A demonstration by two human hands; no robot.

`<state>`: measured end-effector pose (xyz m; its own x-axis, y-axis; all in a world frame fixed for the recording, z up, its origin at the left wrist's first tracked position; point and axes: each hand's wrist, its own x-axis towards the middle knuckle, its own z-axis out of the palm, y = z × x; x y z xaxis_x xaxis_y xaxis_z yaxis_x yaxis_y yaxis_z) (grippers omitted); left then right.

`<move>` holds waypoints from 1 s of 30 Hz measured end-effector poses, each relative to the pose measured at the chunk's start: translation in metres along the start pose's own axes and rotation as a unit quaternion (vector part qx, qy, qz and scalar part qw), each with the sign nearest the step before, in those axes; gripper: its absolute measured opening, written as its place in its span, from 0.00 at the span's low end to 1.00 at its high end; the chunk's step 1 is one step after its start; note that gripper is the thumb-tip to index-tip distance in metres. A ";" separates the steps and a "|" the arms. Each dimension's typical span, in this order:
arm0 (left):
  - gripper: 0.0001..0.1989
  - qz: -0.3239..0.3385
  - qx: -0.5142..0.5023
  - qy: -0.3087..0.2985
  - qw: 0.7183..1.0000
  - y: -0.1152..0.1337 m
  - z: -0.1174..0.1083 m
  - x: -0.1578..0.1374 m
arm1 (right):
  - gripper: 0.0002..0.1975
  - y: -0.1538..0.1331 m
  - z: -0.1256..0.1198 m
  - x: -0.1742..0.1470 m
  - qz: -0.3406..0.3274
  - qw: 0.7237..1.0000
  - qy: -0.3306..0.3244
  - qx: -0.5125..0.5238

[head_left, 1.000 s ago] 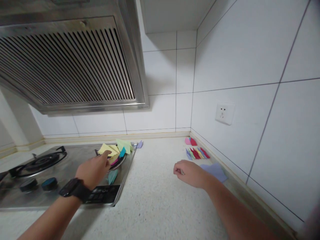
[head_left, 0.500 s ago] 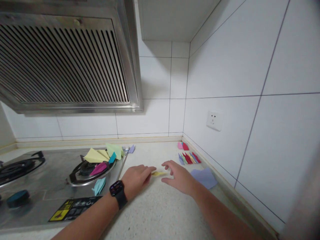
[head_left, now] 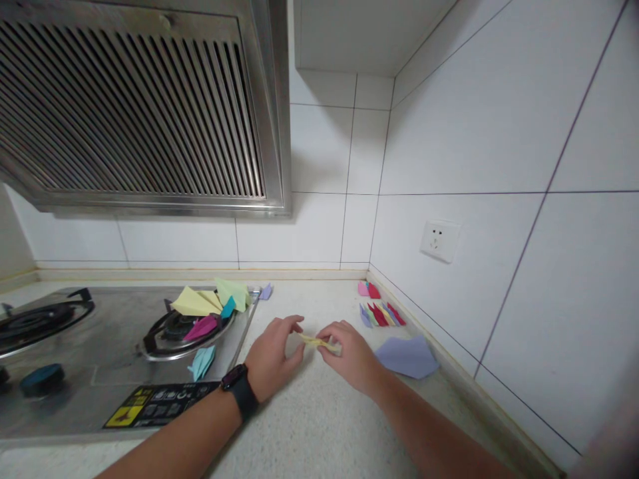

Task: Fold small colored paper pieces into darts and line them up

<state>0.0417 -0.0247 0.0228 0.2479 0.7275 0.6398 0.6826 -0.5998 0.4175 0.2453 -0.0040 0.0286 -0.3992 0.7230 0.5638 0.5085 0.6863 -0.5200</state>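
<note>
Above the counter, a small strip of folded yellow paper lies between my two hands. My right hand pinches its right part between thumb and fingers. On the other side my left hand, with a black watch on the wrist, has its thumb and forefinger apart around the paper's left tip. Whether a fingertip touches that tip, I cannot tell. Just right of my right hand, a sheet of lavender paper rests on the counter.
Several small folded papers stand in a row near the right wall, with pink and red ones behind. Folded papers lie on the gas stove at left. A range hood overhangs it. A socket is on the wall.
My right hand has closed on the yellow paper, which was near my left fingers. My left thumb and forefinger have spread apart. The view has shifted slightly.
</note>
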 end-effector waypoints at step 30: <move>0.10 -0.137 -0.231 -0.094 0.959 0.002 0.008 -0.003 | 0.10 0.009 0.015 -0.001 0.171 0.930 -0.111 0.307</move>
<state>0.0476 -0.0260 0.0166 0.2512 0.8999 0.3564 0.3739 -0.4299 0.8219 0.2387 0.0023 0.0141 -0.4776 0.8583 0.1878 0.1295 0.2802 -0.9512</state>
